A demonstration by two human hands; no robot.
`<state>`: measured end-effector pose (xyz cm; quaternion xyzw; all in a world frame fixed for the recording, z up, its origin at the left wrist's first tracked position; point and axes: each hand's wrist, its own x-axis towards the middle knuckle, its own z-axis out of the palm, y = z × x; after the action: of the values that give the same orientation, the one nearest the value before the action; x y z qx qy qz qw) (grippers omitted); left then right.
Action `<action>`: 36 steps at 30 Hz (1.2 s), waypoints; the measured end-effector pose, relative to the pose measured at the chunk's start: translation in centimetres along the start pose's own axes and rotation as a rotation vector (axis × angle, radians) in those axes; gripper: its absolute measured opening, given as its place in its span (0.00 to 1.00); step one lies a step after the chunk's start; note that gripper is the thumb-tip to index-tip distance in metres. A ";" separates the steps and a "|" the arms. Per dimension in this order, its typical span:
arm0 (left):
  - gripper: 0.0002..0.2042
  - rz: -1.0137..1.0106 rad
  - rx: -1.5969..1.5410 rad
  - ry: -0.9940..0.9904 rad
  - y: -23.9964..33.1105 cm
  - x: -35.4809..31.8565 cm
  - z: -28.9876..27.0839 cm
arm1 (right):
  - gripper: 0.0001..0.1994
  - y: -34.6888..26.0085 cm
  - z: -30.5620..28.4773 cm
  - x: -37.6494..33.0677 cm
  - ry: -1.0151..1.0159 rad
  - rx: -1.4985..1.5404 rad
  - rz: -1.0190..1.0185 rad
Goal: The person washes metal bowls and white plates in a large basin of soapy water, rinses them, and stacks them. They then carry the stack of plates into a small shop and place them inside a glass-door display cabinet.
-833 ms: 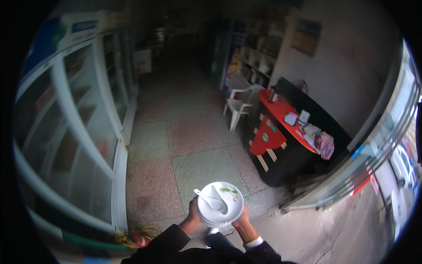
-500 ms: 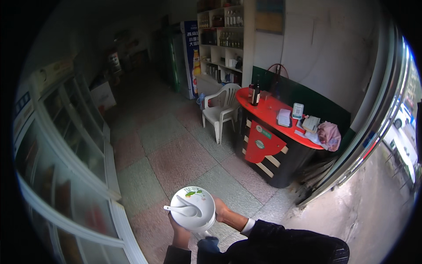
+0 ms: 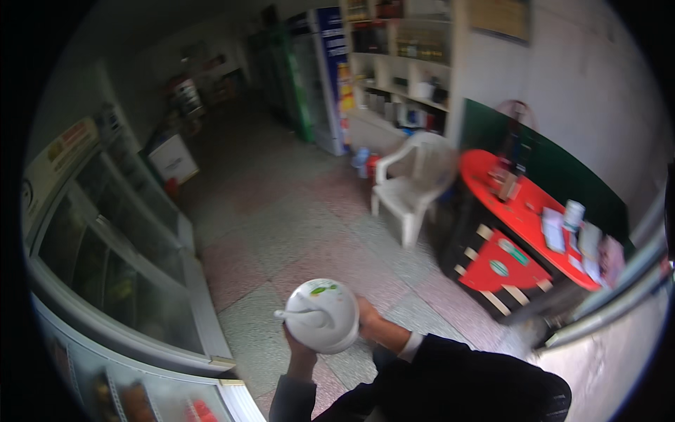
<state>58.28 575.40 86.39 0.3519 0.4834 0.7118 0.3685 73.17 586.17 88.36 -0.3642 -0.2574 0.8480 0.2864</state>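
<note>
Both hands carry a white bowl with a green leaf pattern inside, at the lower middle of the view. It may be the top one of a stack, but blur hides that. Inside it lie white soup spoons, and one handle juts past the left rim. My left hand is closed on the bowl's lower left side, its fingers partly hidden beneath. From the right, my right hand grips the other side, fingertips out of sight behind the bowl.
Glass-door cabinets line the left side. Ahead runs a tiled floor. On the right stand a white plastic armchair and a red-topped counter bearing bottles and papers. Shelves and tall fridges are farther back.
The view has swung left and moved forward, so the armchair and counter sit farther right and the left cabinets show more. Both hands still hold the bowl with the spoons.
</note>
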 end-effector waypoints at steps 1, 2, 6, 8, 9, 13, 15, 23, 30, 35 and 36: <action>0.16 0.010 0.060 0.001 -1.2 3.9 -1.3 | 0.20 -1.0 1.0 4.2 0.028 0.088 0.053; 0.18 -0.090 -0.080 0.047 -2.2 9.0 -2.1 | 0.20 -2.8 1.9 8.8 -0.040 0.085 0.029; 0.23 -0.290 -0.269 0.174 -5.6 25.6 -5.9 | 0.22 -7.9 5.9 25.1 -0.040 0.048 0.006; 0.23 -0.258 -0.255 0.241 -6.3 35.0 -7.5 | 0.22 -11.9 8.9 33.4 -0.135 -0.001 -0.087; 0.24 -0.272 -0.241 0.296 -6.5 38.9 -8.6 | 0.22 -13.2 10.6 36.9 -0.162 0.027 -0.040; 0.25 -0.344 -0.388 0.375 -7.2 55.7 -13.0 | 0.21 -20.5 17.4 52.1 -0.165 0.005 0.022; 0.26 -0.309 -0.419 0.371 -8.8 63.0 -14.4 | 0.21 -23.4 19.9 59.3 -0.120 -0.027 0.021; 0.25 -0.273 -0.373 0.430 -13.6 96.9 -24.3 | 0.22 -33.2 30.8 91.9 -0.354 -0.013 -0.103; 0.25 -0.280 -0.318 0.393 -13.0 127.5 -30.3 | 0.22 -44.4 42.2 116.3 -0.296 0.061 -0.172; 0.25 -0.264 -0.300 0.305 -16.6 148.8 -35.8 | 0.23 -50.9 47.4 136.6 -0.323 0.022 -0.211; 0.25 -0.260 -0.296 0.287 -17.7 152.7 -36.8 | 0.23 -52.3 48.3 140.8 -0.324 0.032 -0.180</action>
<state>-43.42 696.31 81.25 0.1242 0.4626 0.7640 0.4323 -28.52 706.76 84.97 -0.1937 -0.3183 0.8705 0.3217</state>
